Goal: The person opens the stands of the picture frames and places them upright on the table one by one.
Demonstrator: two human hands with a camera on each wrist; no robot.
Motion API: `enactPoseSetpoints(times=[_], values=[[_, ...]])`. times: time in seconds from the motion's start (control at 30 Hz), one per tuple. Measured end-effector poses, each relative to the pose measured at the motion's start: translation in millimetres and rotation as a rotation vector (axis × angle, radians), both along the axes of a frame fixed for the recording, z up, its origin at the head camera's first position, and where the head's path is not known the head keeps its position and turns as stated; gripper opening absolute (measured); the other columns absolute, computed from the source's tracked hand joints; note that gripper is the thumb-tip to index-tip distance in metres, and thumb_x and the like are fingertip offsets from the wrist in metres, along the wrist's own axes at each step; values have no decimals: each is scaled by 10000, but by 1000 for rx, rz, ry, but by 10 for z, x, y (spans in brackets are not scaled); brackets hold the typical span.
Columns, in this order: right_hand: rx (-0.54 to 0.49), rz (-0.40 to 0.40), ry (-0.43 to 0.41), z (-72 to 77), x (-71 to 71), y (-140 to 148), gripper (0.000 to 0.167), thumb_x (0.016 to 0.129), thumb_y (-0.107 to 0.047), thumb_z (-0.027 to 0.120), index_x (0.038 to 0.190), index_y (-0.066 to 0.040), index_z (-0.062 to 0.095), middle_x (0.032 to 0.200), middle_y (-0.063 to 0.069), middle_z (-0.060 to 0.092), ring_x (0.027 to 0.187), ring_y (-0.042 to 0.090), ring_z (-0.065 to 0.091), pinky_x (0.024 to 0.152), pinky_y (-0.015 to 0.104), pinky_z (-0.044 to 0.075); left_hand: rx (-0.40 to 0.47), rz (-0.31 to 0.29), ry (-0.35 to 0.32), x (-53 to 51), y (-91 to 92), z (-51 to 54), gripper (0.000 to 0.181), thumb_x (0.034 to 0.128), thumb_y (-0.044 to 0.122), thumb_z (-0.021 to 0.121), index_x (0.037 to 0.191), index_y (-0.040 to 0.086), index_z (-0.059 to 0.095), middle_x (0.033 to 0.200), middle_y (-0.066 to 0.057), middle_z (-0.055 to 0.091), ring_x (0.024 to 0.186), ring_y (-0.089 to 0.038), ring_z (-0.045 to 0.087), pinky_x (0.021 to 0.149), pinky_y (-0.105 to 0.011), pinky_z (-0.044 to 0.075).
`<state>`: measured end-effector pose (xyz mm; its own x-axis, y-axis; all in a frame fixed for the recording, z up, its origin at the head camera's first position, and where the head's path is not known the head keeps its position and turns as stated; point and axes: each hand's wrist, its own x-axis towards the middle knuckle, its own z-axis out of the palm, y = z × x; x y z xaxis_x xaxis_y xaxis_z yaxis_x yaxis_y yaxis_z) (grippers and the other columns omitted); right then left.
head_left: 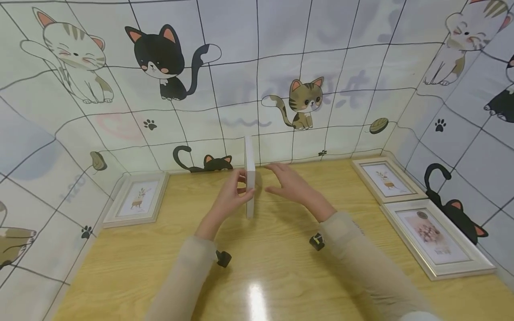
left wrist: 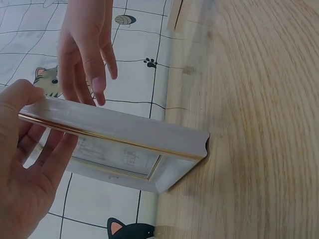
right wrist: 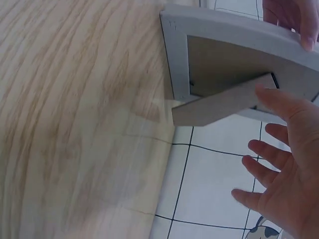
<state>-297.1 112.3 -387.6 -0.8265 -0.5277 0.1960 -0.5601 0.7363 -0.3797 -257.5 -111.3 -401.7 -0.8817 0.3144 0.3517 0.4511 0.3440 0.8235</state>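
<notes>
A white picture frame [head_left: 250, 178] stands upright, edge toward the head view, on the wooden table. My left hand [head_left: 233, 191] grips its near edge; in the left wrist view the thumb of my left hand [left wrist: 27, 154] lies on the edge and the fingers on the glazed front, which has a gold inner line. On its back, in the right wrist view, a grey support leg [right wrist: 224, 102] is angled out from the panel. My right hand [head_left: 295, 187] is held to the right of the frame with fingers spread; its thumb is at the leg's upper end, contact unclear.
One framed picture [head_left: 138, 199] lies at the table's left. A small frame [head_left: 387, 180] and a larger one [head_left: 433, 236] lie at the right. Behind the table [head_left: 257, 249] is a cat-patterned grid backdrop [head_left: 237, 89], which also rises at both sides.
</notes>
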Motion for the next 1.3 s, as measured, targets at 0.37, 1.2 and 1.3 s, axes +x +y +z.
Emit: enactPoseSetpoints(times=[0.37, 1.2, 1.3], values=[[-60, 8, 8, -111, -69, -171, 633, 935, -237, 697, 1473, -54, 418, 1504, 146, 483, 1404, 323, 455, 1159, 481, 405, 0, -9, 17, -44, 52, 17, 414, 913, 61, 687, 1242, -9, 445, 1210, -172, 525, 1098, -312, 548, 913, -437, 593], [-64, -46, 103, -122, -83, -400, 503, 954, -189, 675, 1406, -48, 507, 1392, 152, 602, 1283, 331, 579, 1063, 476, 495, 44, -23, -16, -57, -6, -21, 431, 928, 68, 675, 1278, 10, 430, 1252, -172, 511, 1104, -305, 532, 922, -434, 591], [-54, -51, 108, -127, -75, -423, 482, 954, -192, 677, 1391, -56, 523, 1368, 147, 622, 1256, 325, 601, 1034, 473, 516, 46, -23, -26, -40, -21, -34, 429, 930, 79, 678, 1276, 21, 431, 1252, -162, 513, 1107, -298, 530, 930, -436, 586]])
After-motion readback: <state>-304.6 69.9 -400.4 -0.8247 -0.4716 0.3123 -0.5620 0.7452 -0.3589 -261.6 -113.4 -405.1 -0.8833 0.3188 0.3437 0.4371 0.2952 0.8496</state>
